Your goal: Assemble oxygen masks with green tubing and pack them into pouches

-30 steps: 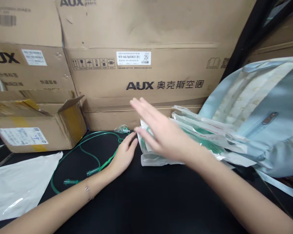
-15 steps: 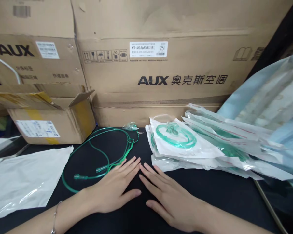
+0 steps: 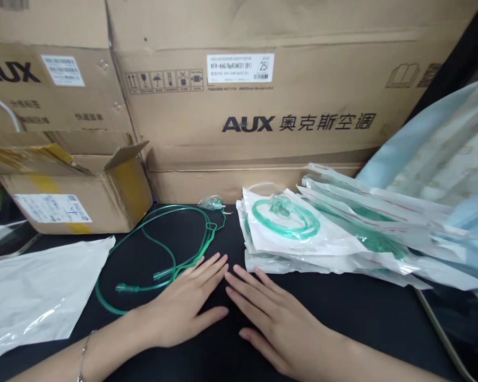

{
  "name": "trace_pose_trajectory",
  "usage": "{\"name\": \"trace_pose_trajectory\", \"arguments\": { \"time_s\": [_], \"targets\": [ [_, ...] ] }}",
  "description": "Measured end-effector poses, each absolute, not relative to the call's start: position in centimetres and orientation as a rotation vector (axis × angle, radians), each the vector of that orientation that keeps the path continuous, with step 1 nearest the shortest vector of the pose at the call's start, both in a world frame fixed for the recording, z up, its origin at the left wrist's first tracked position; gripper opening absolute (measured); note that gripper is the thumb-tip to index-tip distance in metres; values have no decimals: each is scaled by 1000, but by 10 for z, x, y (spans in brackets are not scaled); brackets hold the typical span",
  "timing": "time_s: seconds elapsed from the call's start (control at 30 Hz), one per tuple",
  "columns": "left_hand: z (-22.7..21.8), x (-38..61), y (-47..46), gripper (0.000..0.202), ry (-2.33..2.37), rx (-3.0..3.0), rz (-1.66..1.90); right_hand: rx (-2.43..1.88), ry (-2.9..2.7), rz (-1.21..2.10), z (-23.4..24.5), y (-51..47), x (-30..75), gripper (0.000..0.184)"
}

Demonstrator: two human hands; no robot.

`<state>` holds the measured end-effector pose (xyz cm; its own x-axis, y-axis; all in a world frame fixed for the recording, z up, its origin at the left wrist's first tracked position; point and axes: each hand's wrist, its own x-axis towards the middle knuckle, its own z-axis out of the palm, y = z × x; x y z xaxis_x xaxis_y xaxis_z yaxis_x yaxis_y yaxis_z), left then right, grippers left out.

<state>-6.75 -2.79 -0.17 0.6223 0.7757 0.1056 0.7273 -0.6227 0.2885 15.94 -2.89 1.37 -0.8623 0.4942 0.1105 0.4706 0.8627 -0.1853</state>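
Note:
My left hand lies flat on the black tabletop, fingers stretched out and holding nothing. Just beyond it runs green oxygen tubing in loose loops, partly hidden behind the fingers. A small clear mask sits at the tubing's far end, and two clear green connectors lie to the left. My right hand also rests flat and empty, its fingertips close to the left hand's. Beyond it stands a stack of white packages, the top one showing a mask and coiled green tubing through clear film.
An open cardboard box with yellow tape stands at the back left. In front of it lies a white plastic package. Large AUX cartons form a wall behind. More packages lean against light blue fabric at right.
The view has shifted slightly, so the boxes and tubing sit a little further left and higher. Both hands stay flat in nearly the same place.

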Motion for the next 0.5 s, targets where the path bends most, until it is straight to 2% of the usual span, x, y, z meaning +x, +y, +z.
{"name": "trace_pose_trajectory", "arguments": {
  "time_s": [0.17, 0.5],
  "targets": [
    [-2, -67, -27, 64, 1231, 2632, 265, -855, -2938, 483, 15, -30, 160, 55],
    [3, -65, -26, 64, 1229, 2601, 238, -903, -2859, 610, 13, -23, 161, 57]
  ]
}}
